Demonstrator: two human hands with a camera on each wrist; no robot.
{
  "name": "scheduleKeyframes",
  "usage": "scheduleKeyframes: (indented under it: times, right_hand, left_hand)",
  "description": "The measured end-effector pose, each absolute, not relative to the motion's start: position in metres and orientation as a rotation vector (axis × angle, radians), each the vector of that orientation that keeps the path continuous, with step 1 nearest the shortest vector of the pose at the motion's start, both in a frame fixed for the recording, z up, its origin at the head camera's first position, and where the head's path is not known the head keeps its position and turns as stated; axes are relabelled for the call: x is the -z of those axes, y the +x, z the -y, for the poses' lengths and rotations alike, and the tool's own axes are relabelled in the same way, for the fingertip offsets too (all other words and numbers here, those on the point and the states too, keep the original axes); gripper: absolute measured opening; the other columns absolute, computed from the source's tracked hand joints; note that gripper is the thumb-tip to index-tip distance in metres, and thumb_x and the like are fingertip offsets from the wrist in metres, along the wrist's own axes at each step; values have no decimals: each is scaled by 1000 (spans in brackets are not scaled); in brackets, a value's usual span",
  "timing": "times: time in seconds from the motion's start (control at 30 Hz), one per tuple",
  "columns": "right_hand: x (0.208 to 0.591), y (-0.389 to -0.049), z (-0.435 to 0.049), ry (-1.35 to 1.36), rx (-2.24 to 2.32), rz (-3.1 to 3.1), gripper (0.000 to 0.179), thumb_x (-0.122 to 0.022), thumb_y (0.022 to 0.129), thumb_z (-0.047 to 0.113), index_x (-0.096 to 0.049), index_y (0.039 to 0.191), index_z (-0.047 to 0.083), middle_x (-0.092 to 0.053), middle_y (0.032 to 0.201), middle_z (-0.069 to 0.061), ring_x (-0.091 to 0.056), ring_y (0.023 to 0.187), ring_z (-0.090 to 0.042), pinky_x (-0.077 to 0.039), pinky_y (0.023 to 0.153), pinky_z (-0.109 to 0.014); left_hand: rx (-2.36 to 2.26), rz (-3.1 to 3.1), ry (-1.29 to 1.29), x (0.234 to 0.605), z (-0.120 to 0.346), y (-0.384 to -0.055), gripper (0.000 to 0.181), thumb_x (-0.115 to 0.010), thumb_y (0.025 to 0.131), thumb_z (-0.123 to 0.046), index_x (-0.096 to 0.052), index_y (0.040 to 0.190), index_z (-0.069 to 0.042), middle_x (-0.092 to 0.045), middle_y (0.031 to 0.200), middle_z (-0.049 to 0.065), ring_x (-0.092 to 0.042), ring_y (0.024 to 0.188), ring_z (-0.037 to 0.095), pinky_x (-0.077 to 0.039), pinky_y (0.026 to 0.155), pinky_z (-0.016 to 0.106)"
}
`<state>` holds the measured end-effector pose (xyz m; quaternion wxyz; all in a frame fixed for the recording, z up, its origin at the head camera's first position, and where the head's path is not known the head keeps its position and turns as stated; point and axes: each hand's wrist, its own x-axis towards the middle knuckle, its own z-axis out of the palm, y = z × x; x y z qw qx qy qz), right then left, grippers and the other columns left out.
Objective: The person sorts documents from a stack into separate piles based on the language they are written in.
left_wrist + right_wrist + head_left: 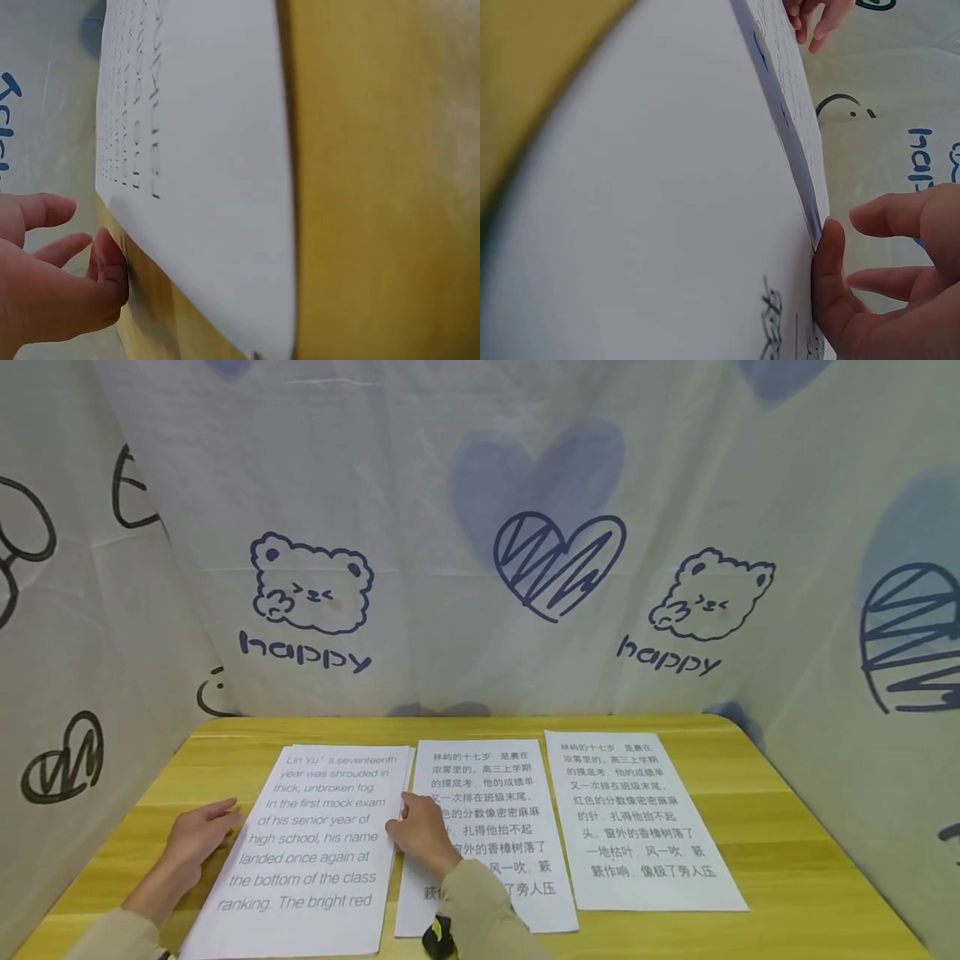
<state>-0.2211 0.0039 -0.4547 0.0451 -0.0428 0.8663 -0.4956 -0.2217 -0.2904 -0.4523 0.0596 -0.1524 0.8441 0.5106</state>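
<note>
A stack of white sheets (318, 852) printed in large English text lies on the left, its edges slightly out of line. Beside its left edge is my left hand (201, 839), fingers loosely spread and holding nothing; the left wrist view shows that hand (60, 289) next to the paper's edge. My right hand (427, 835) is at the stack's right edge, its fingertips right at the paper. It also covers part of a middle sheet (487, 768) with Chinese text. In the right wrist view, a gap shows between the thumb and fingers of this hand (900, 277).
Another Chinese-text sheet (637, 827) lies at the right. All the paper is on a yellow wood-grain table (810, 868). A pale curtain (435, 568) with printed bears and hearts stands behind the table and along both sides.
</note>
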Motion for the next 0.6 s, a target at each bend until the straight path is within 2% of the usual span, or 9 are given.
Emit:
scheduleKeyframes:
  times: [0.1,0.23,0.27,0.37,0.43,0.5,0.57,0.6]
  right_hand:
    - [451,-219,-4,-106,1492,-2640,51,-65,84,6,-53,132,-8,-47,67,-4,-45,53,-11,-40,46,-23]
    - [441,-216,-5,-100,1413,-2657,55,-69,83,13,-54,134,-3,-58,90,-7,-55,77,-16,-51,67,-30]
    - [439,-216,-6,-105,1398,-2661,54,-70,83,14,-54,133,-1,-58,94,-7,-55,82,-17,-51,72,-32]
    - [432,-213,-11,-138,1385,-2655,52,-70,85,16,-56,132,0,-59,99,-7,-55,85,-18,-50,76,-34]
    - [429,-211,-18,-167,1395,-2650,50,-70,85,16,-56,131,-1,-60,100,-8,-55,85,-19,-50,76,-35]
    - [428,-211,-28,-181,1398,-2646,49,-69,86,17,-57,130,-1,-60,102,-9,-56,86,-19,-50,77,-36]
    - [427,-212,-39,-184,1385,-2658,48,-69,86,17,-57,130,-1,-61,104,-10,-56,87,-20,-50,77,-36]
    - [426,-212,-45,-187,1380,-2664,48,-69,86,16,-57,130,-1,-61,104,-11,-57,87,-20,-50,77,-37]
  left_hand:
    - [-1574,-2551,-466,447,287,-220,61,-41,101,-21,-19,147,12,-23,146,37,-39,116,43,-36,101,50]
    - [-1602,-2558,-476,439,280,-218,60,-41,101,-21,-19,147,10,-22,147,36,-32,126,45,-28,108,55]
    - [-1600,-2568,-483,437,278,-218,60,-42,101,-21,-20,147,10,-24,147,36,-33,125,45,-30,107,54]
    - [-1590,-2594,-503,432,269,-215,59,-45,100,-21,-25,146,10,-33,141,36,-48,113,40,-47,95,44]
    - [-1570,-2622,-488,430,262,-213,57,-46,99,-20,-31,144,11,-41,135,35,-58,97,34,-54,79,36]
    - [-1548,-2650,-441,427,255,-212,55,-48,98,-19,-34,142,12,-45,130,35,-60,87,28,-54,67,29]
    - [-1521,-2685,-415,425,247,-211,54,-49,97,-19,-38,141,11,-47,128,34,-60,84,26,-53,64,29]
    - [-1502,-2697,-392,423,243,-210,54,-50,97,-19,-39,140,10,-47,129,34,-61,86,28,-54,68,31]
